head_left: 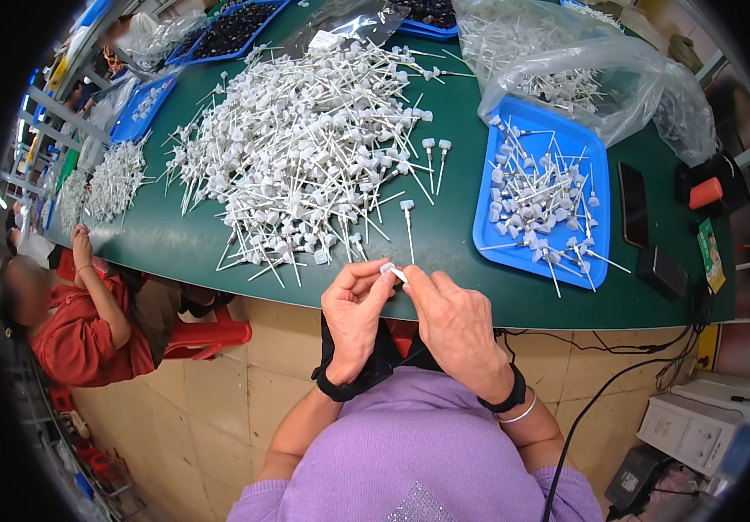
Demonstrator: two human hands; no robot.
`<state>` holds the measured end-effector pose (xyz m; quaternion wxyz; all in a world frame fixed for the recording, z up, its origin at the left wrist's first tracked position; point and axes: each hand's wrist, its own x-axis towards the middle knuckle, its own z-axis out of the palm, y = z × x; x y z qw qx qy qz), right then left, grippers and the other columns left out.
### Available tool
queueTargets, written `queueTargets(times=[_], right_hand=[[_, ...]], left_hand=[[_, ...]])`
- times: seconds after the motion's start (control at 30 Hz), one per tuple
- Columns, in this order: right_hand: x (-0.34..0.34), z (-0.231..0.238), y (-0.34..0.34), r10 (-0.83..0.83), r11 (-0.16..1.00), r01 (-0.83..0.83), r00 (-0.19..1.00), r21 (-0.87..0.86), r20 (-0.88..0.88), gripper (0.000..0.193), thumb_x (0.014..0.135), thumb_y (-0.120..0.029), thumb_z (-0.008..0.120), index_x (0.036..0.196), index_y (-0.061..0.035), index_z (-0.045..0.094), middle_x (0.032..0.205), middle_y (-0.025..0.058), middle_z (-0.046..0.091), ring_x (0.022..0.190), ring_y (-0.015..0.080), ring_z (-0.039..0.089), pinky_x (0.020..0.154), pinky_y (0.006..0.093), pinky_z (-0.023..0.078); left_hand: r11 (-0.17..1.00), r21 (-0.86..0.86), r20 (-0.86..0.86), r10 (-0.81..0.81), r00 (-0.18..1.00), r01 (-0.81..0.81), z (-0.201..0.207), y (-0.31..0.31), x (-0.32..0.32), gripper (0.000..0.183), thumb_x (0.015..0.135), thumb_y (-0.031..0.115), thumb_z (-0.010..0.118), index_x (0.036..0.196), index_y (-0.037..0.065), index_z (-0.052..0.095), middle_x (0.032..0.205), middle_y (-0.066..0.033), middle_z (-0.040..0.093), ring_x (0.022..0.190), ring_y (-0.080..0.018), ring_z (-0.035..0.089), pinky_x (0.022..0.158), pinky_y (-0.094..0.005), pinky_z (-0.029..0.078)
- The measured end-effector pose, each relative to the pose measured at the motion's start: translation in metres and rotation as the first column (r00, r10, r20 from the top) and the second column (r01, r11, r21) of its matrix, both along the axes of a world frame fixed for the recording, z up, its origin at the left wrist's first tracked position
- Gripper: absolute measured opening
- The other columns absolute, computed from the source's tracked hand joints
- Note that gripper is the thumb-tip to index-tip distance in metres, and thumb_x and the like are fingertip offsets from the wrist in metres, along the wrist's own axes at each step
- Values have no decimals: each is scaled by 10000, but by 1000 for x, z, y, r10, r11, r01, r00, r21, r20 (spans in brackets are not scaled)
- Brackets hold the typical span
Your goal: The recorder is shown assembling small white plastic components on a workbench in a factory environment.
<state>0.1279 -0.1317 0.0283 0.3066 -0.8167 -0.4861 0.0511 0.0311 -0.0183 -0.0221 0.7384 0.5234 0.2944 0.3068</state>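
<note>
Two hands meet at the table (218,248) edge, pinching one small white part (393,272) between them. Left hand (353,315) grips its capped end with curled fingers; right hand (455,324) closes on what seems to be its thin stem. Beyond lie a pile (305,148) of alike pieces and a blue tray (488,222).
</note>
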Motion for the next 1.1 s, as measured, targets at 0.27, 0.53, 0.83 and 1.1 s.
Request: queueTargets(times=[0.27,0.53,0.83,1.1], right_hand=[[0,-4,-1,0,1000,0,1000,-1,28,165,895,-25,589,1049,-73,557,777,135,593,624,347,669,510,433,526],[2,-3,-2,14,1000,-14,999,0,43,183,885,-16,593,1057,-65,556,776,135,591,624,338,670,512,423,529],[8,-5,-1,36,997,-31,997,77,-61,130,918,-49,593,1047,-60,607,759,158,636,635,378,654,527,464,512],[13,-8,-1,56,992,-22,962,125,-269,97,973,-107,587,1028,-34,618,764,223,642,688,426,622,562,495,448]], left_hand=[[1000,-6,-4,-7,1000,7,0,-1,1,182,929,17,694,1104,-29,669,989,-100,735,895,-130,705,750,-232,550],[1000,-20,0,-17,1000,17,2,-2,1,178,929,18,695,1097,-34,666,987,-107,736,894,-138,709,759,-236,553],[999,-43,-18,-13,1000,12,3,-1,0,221,933,2,683,1149,-42,665,1019,-117,735,928,-128,695,845,-239,533],[1000,8,-11,-22,1000,22,-4,-2,0,209,943,-6,663,1148,-47,664,1035,-130,735,947,-138,694,873,-245,529]])
